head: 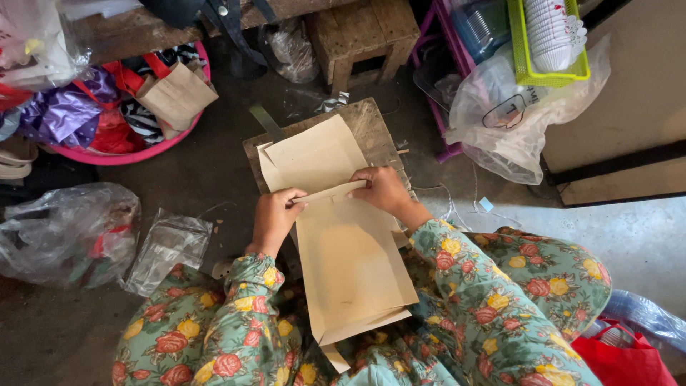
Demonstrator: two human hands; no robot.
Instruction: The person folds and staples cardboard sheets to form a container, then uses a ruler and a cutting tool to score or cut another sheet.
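A long brown paper sheet (350,257), folded like a flat bag, lies across a wooden board (371,121) and my lap. My left hand (275,218) pinches the left end of a crease running across the paper. My right hand (382,187) presses the right end of the same folded strip (330,193). Beyond the crease the paper's far part (314,154) lies flat on the board. Both sleeves are green with a floral print.
A pink basin (143,154) with fabric scraps and a brown paper bag (177,96) sits at the far left. Clear plastic bags (68,232) lie on the dark floor at left. A small wooden stool (361,32), a white plastic bag (522,114) and a green basket (550,75) stand beyond.
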